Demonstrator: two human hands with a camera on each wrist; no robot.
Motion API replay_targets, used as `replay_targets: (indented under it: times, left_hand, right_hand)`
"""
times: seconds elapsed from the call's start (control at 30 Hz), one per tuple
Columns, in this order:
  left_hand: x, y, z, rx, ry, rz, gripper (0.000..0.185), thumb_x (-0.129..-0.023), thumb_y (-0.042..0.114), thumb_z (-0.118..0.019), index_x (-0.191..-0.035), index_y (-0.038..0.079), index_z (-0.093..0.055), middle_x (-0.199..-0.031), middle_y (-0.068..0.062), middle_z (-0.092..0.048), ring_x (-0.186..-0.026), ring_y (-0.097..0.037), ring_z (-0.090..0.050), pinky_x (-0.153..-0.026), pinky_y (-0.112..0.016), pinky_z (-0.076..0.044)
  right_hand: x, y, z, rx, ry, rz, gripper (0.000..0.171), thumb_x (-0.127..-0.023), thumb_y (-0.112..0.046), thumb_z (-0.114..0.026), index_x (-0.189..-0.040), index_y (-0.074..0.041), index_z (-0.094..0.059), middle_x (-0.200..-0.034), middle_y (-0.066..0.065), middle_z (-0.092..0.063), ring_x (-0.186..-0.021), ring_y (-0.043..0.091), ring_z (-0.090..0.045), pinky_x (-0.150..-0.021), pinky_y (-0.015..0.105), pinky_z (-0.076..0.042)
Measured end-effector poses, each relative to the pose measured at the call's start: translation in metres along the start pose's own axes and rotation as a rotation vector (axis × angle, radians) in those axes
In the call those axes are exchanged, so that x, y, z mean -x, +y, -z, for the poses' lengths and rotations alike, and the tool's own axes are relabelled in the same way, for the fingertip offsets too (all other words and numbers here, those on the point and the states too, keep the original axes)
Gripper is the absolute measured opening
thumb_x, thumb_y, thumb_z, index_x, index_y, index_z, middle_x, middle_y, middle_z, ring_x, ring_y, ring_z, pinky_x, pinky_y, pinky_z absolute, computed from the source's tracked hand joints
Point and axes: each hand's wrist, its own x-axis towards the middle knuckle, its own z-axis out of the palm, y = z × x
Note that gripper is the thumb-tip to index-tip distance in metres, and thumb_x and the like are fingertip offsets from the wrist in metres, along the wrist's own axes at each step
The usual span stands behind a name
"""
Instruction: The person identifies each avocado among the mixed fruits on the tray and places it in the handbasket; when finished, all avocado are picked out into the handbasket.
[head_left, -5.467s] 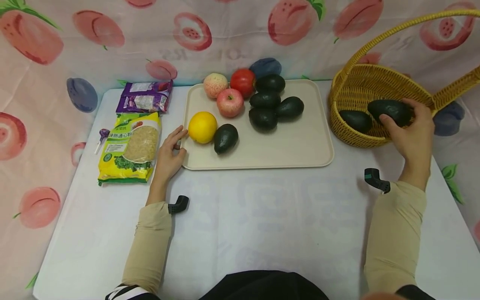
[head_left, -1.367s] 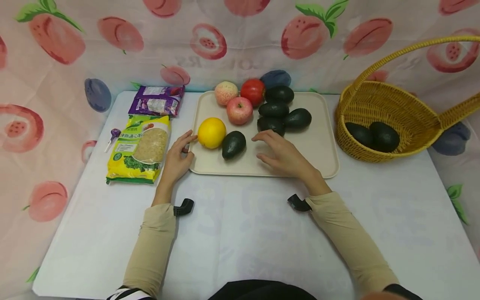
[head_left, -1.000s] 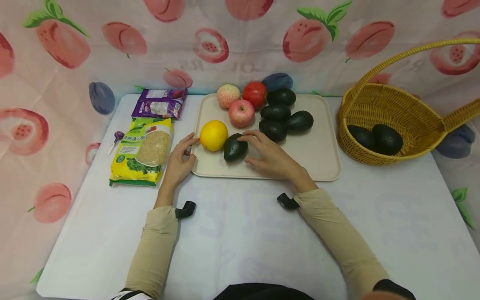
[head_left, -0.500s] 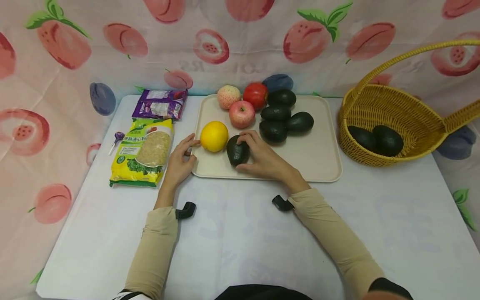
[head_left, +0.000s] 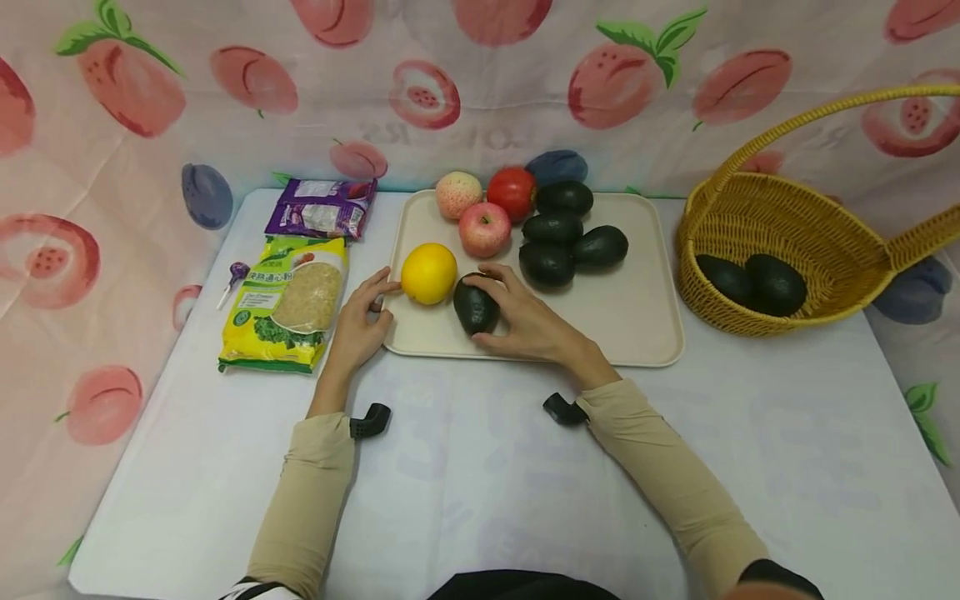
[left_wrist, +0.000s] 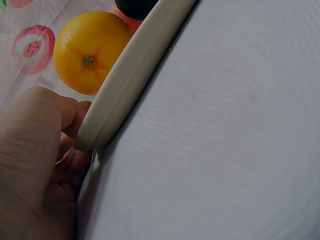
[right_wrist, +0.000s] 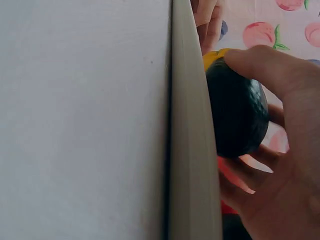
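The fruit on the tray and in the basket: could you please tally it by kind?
Avocados: 7, with 1 gripped by the right hand, 4 more on the tray and 2 in the basket
Apples: 2
Tomato: 1
Orange: 1
Total: 11

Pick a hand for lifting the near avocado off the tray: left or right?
Right. The right hand already grips the avocado, thumb and fingers curled round it. The left hand rests at the tray corner beside the orange, likely steadying it.
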Motion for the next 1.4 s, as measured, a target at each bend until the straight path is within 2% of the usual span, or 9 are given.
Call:
replay_targets:
  times: [0.17, 0.37, 0.6, 0.73, 0.9, 1.07, 1.3, 1.4]
  left_hand:
    - [-0.001, 0.000, 0.000, -0.001, 0.003, -0.014, 0.043, -0.079, 0.000, -0.049, -0.113, 0.024, -0.058, -0.139, 0.013, -0.037, -0.118, -0.007, -0.041, -0.083, -0.029, -0.040]
    - [-0.001, 0.001, 0.000, 0.001, 0.003, -0.006, 0.042, -0.079, 0.000, -0.049, -0.113, 0.024, -0.058, -0.139, 0.014, -0.037, -0.114, -0.008, -0.043, -0.082, -0.029, -0.039]
    - [0.000, 0.000, 0.000, -0.006, 0.008, -0.005, 0.042, -0.078, 0.001, -0.049, -0.112, 0.024, -0.059, -0.138, 0.017, -0.037, -0.115, -0.008, -0.042, -0.082, -0.029, -0.040]
    - [0.000, 0.000, 0.000, -0.002, 0.011, -0.007, 0.042, -0.079, 0.000, -0.049, -0.111, 0.024, -0.059, -0.137, 0.018, -0.037, -0.115, -0.008, -0.042, -0.082, -0.029, -0.039]
    - [0.001, 0.000, 0.000, -0.002, 0.011, -0.005, 0.042, -0.078, 0.001, -0.049, -0.111, 0.024, -0.059, -0.137, 0.018, -0.037, -0.107, -0.010, -0.045, -0.081, -0.029, -0.039]
    - [0.001, 0.001, 0.000, 0.003, 0.007, -0.009, 0.042, -0.078, 0.000, -0.049, -0.111, 0.024, -0.059, -0.138, 0.015, -0.037, -0.101, -0.011, -0.047, -0.081, -0.030, -0.039]
    - [0.001, 0.002, 0.001, 0.009, 0.001, -0.005, 0.042, -0.078, 0.000, -0.049, -0.111, 0.023, -0.059, -0.139, 0.013, -0.037, -0.098, -0.012, -0.047, -0.080, -0.030, -0.038]
    - [0.001, 0.002, 0.001, 0.012, 0.000, -0.007, 0.041, -0.078, 0.000, -0.049, -0.111, 0.023, -0.059, -0.139, 0.013, -0.037, -0.099, -0.012, -0.047, -0.080, -0.030, -0.038]
  right_hand:
    - [-0.001, 0.000, 0.000, -0.009, -0.041, 0.006, 0.077, -0.068, -0.039, -0.070, -0.134, -0.026, -0.031, -0.140, 0.007, -0.025, -0.124, 0.016, -0.033, -0.098, 0.036, -0.037]
    - [0.001, 0.001, 0.004, 0.014, -0.023, 0.023, 0.075, -0.068, -0.035, -0.070, -0.132, -0.025, -0.034, -0.140, 0.004, -0.028, -0.122, 0.014, -0.034, -0.099, 0.035, -0.036]
    - [0.006, 0.001, 0.016, 0.026, -0.023, -0.013, 0.074, -0.068, -0.036, -0.069, -0.132, -0.030, -0.033, -0.138, -0.005, -0.029, -0.121, 0.009, -0.034, -0.097, 0.035, -0.037]
    - [0.007, 0.001, 0.026, 0.034, -0.005, -0.020, 0.078, -0.067, -0.035, -0.071, -0.133, -0.027, -0.032, -0.138, -0.003, -0.029, -0.121, 0.012, -0.034, -0.099, 0.037, -0.035]
    - [0.009, 0.005, 0.041, -0.003, 0.031, -0.047, 0.090, -0.064, -0.039, -0.074, -0.137, -0.021, -0.026, -0.135, -0.003, -0.032, -0.122, 0.012, -0.034, -0.103, 0.036, -0.031]
    - [0.013, 0.011, 0.054, -0.059, 0.076, -0.115, 0.092, -0.061, -0.047, -0.074, -0.136, -0.023, -0.027, -0.136, -0.007, -0.033, -0.124, 0.009, -0.033, -0.104, 0.035, -0.029]
    - [0.019, 0.015, 0.071, -0.172, 0.133, -0.182, 0.094, -0.059, -0.041, -0.077, -0.137, -0.027, -0.025, -0.138, -0.011, -0.029, -0.121, 0.008, -0.036, -0.095, 0.034, -0.037]
    - [0.022, 0.016, 0.080, -0.185, 0.157, -0.203, 0.094, -0.059, -0.039, -0.078, -0.137, -0.029, -0.025, -0.139, -0.012, -0.028, -0.120, 0.009, -0.036, -0.093, 0.034, -0.039]
